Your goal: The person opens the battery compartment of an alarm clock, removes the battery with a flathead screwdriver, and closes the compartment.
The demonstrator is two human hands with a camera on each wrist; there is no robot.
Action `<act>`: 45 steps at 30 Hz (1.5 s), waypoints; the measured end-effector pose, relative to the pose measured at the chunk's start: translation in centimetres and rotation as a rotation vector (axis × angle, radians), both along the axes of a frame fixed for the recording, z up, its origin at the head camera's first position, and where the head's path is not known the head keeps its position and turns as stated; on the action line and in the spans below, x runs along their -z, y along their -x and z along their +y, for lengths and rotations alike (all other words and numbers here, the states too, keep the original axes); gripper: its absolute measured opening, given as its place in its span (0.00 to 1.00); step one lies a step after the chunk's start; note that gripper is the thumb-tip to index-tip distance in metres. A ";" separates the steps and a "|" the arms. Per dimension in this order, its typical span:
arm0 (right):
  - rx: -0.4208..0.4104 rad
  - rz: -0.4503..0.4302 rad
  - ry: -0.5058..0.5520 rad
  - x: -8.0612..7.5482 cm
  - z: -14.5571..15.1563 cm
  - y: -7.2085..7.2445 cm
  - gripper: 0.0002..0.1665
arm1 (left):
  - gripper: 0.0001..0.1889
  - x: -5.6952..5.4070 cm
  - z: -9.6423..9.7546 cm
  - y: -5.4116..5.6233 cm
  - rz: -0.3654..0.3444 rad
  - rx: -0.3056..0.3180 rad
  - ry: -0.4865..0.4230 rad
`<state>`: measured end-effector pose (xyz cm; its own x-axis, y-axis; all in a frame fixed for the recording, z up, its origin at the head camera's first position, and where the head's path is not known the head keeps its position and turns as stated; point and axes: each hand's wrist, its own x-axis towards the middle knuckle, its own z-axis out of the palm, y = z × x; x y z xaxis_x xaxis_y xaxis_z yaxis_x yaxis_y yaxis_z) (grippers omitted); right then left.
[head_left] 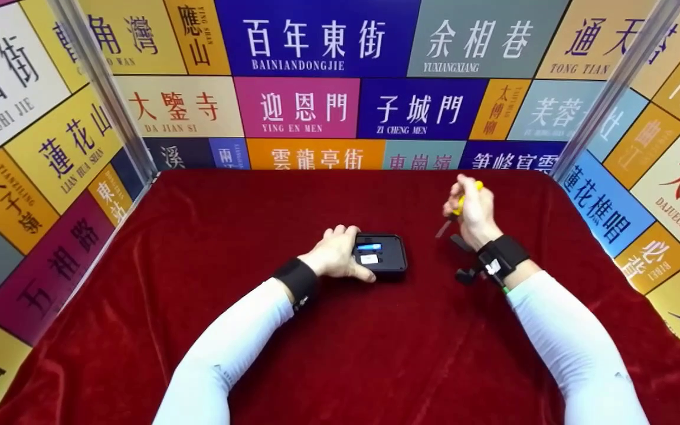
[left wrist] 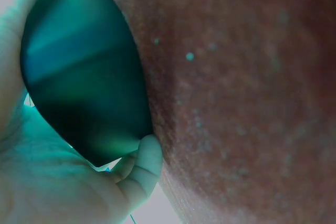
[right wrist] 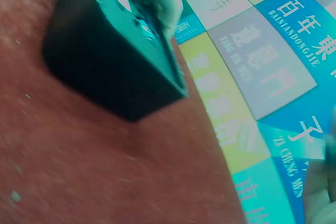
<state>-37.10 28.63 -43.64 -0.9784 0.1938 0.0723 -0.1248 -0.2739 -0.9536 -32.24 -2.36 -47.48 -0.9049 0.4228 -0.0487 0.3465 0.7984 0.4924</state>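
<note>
My left hand grips the left end of a black box-shaped device on the red cloth. Its upward face is recessed and shows a blue cylinder like a battery and a small white label. The left wrist view shows the fingers and thumb around the device's dark smooth side. To the right, my right hand holds a screwdriver by its yellow handle, the shaft pointing down and left. In the right wrist view only part of the right hand shows, at the edge.
A thin dark flat piece and a small black object are near the right wrist. Red velvet cloth covers the table. Sign-printed panels stand behind and at both sides, with clear uprights at the back corners.
</note>
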 end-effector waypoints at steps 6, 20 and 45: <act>-0.005 -0.042 -0.075 -1.7 1.5 0.3 0.25 | 0.58 -0.2 0.0 0.1 0.007 0.002 0.000; 0.138 -0.115 -0.145 -1.7 5.7 0.9 0.16 | 0.56 0.0 0.3 0.0 0.015 0.001 0.006; 0.208 -0.432 -1.156 3.5 13.2 2.5 0.32 | 0.58 -0.1 -0.1 -0.2 0.013 -0.001 0.017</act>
<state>-39.63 41.82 -47.10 -0.9231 0.3842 -0.0160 0.3173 0.7374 -0.5964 -32.08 -2.44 -47.40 -0.9058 0.4213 -0.0442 0.3522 0.8069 0.4741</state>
